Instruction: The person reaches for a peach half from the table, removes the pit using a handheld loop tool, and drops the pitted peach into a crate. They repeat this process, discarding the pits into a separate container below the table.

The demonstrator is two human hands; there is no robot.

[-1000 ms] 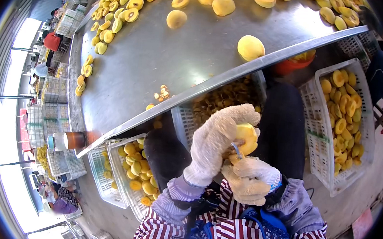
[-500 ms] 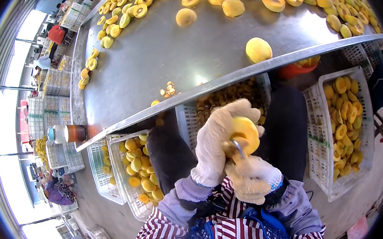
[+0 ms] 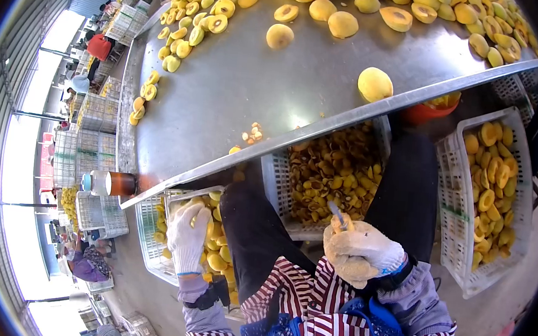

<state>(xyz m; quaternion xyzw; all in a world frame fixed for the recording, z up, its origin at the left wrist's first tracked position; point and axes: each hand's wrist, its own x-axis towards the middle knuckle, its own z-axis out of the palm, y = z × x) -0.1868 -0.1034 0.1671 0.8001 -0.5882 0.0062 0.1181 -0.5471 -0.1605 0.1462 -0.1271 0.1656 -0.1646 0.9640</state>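
Observation:
My left hand (image 3: pixel 188 234), in a pale work glove, is over the left crate of whole yellow fruit (image 3: pixel 217 259). Its fingers are bent and slightly apart, with no fruit visible between them. My right hand (image 3: pixel 360 254), gloved too, is closed around a small tool (image 3: pixel 339 219) with a light handle and a metal tip pointing up. Behind that hand, between my knees, stands a crate (image 3: pixel 274 187) full of small, browner fruit pieces (image 3: pixel 327 185). One whole yellow fruit (image 3: pixel 375 85) lies near the front edge of the metal table (image 3: pixel 224 89).
Halved fruit (image 3: pixel 396 19) lies along the table's far side. Several pits (image 3: pixel 254 133) sit near its front edge. A crate of halves (image 3: pixel 488 198) stands at right, a red bucket (image 3: pixel 430 111) under the table, and a jar of dark liquid (image 3: pixel 121 184) at the left corner.
My left hand has moved left, away from my right hand, to the left crate. The cut yellow fruit between my hands is gone from there. My right hand still holds the tool.

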